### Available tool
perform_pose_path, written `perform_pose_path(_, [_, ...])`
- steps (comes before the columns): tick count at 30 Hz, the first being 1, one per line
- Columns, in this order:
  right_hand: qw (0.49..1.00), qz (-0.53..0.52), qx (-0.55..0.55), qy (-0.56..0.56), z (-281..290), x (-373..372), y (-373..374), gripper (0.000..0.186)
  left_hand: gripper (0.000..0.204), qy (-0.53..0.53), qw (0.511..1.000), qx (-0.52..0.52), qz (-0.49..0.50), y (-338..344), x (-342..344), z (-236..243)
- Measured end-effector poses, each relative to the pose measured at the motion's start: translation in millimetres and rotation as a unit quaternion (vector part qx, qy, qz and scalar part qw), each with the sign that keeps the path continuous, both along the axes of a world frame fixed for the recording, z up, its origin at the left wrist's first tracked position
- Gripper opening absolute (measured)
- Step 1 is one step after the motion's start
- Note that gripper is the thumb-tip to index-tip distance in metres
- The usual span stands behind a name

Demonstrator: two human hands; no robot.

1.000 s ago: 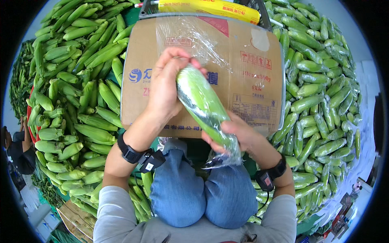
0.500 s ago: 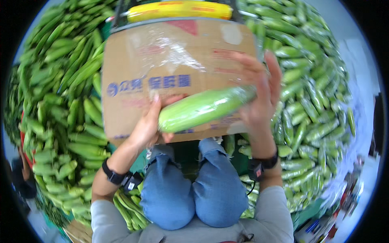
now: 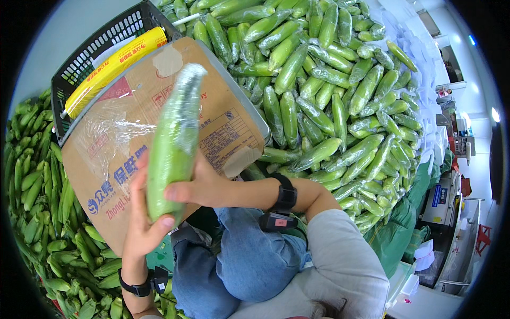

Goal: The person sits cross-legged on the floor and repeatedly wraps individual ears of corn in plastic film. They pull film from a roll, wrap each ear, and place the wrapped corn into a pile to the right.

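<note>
A green ear of corn in its husk, covered in shiny clear film, stands nearly upright above a cardboard sheet. Around its lower end are the fingers and thumb of my left hand. My right hand grips it from the right, thumb across the front and the other fingers behind, hidden. At the ear's top the film is bunched and whitish.
Film-wrapped ears are heaped on the right, bare husked ears on the left. Beyond the cardboard, a yellow roll lies across a black plastic crate. Green sheeting and white shelving are farther right.
The view has swung toward the wrapped heap. The ear has gone from lying slanted to nearly upright. My right hand, earlier blurred at its far end, now grips its lower part.
</note>
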State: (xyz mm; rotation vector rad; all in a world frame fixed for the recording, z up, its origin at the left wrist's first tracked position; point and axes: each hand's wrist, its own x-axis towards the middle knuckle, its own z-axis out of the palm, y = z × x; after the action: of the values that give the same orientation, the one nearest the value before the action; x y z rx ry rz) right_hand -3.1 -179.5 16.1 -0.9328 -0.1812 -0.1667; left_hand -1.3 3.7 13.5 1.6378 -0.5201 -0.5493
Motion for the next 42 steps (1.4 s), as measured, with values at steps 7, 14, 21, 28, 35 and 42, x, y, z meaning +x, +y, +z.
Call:
perform_pose_path(7, [0.947, -0.208, -0.228, 0.088, -42.0, -43.8, -139.8, 0.058, 0.067, -0.2, 0.945, 0.256, -0.026, 13.9, -2.9, -2.6])
perform_pose_path(14, [0.488, -0.377, -0.774, 0.142, -52.0, -54.0, -356.7, 0.075, 0.052, -0.262, 0.88, 0.377, 0.122, 64.0, -10.9, -40.9])
perform_pose_path(21, [0.373, -0.246, -0.842, 0.303, -133.3, -85.6, -414.1, 0.083, 0.05, -0.351, 0.816, 0.444, 0.116, 71.5, -14.2, -55.7])
perform_pose_path(28, [0.349, -0.279, -0.857, 0.256, -113.6, -77.0, -397.3, 0.081, 0.047, -0.361, 0.811, 0.442, 0.129, 70.2, -11.8, -59.7])
perform_pose_path(35, [0.561, -0.232, -0.794, -0.045, -83.0, -43.8, -226.6, 0.057, 0.048, -0.392, 0.806, 0.421, 0.139, 73.7, -12.5, -60.9])
perform_pose_path(42, [0.661, -0.064, -0.746, -0.051, -65.6, 24.5, -126.6, 0.038, 0.046, -0.37, 0.802, 0.388, 0.264, 85.6, 18.8, -51.5])
